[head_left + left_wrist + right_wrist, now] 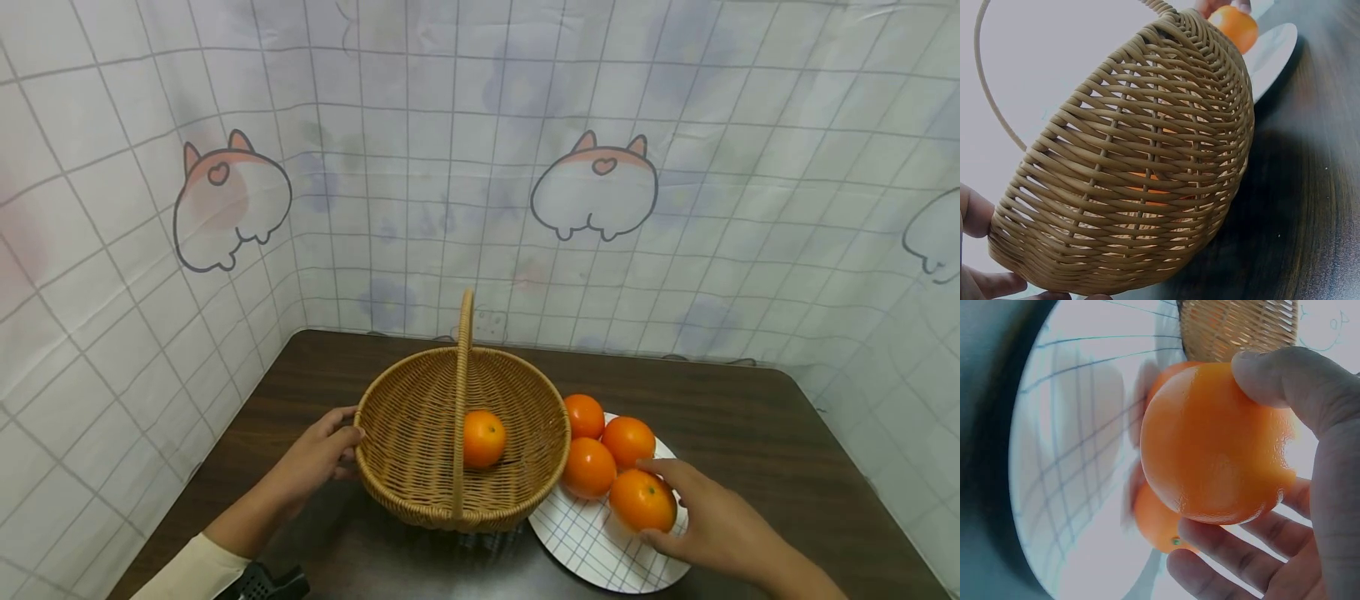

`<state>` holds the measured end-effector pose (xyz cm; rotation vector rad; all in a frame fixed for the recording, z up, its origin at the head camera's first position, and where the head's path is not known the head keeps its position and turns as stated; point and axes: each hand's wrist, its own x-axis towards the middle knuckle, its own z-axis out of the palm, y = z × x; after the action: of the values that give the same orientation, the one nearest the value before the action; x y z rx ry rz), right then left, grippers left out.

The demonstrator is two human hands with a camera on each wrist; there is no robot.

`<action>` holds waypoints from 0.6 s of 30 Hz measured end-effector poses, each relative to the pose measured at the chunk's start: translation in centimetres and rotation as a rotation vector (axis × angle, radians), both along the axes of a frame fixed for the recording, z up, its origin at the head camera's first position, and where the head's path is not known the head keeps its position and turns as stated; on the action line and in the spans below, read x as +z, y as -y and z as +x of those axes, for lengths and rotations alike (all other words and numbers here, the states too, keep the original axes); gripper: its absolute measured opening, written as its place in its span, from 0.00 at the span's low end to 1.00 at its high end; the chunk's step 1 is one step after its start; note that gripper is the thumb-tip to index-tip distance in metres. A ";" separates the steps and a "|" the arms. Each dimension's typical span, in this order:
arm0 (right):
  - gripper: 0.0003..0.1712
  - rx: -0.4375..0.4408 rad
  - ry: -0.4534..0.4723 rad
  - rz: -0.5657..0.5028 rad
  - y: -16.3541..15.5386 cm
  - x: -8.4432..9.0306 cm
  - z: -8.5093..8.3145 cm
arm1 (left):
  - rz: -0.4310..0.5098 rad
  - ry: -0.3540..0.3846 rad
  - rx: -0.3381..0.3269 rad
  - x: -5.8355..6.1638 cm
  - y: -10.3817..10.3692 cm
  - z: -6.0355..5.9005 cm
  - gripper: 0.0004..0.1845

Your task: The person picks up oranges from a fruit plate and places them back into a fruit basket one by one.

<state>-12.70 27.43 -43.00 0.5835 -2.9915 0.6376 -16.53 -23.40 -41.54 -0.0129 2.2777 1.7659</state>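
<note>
A wicker basket with a tall handle stands mid-table with one orange inside. My left hand holds the basket's left rim. In the left wrist view its fingers lie against the woven wall. To the right lies a white checked plate with three oranges on its far side. My right hand grips a fourth orange over the plate's near side. The right wrist view shows that orange between thumb and fingers, with the plate behind.
The dark wooden table is walled on three sides by a white checked cloth with cartoon prints. Bare tabletop shows behind the basket and to the right of the plate.
</note>
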 end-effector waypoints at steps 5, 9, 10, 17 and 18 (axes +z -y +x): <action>0.48 0.014 -0.041 0.006 -0.1 0.7 -0.4 | -0.006 -0.004 0.005 0.0 0.0 0.1 0.31; 0.48 0.027 -0.072 0.024 -0.1 1.3 -0.7 | -0.007 -0.006 0.002 0.1 0.0 0.1 0.31; 0.48 0.034 -0.084 0.024 -0.1 1.4 -0.8 | -0.006 -0.007 0.001 0.1 0.0 0.1 0.31; 0.47 0.035 -0.098 0.025 0.1 2.6 -1.2 | -0.003 -0.014 0.012 -0.1 0.0 0.0 0.31; 0.47 0.035 -0.093 0.024 0.1 2.8 -1.3 | -0.003 -0.015 0.014 -0.1 0.0 0.0 0.31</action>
<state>-13.97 27.28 -40.25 0.6498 -2.9119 0.5608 -16.53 -23.37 -41.67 -0.0156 2.2965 1.7751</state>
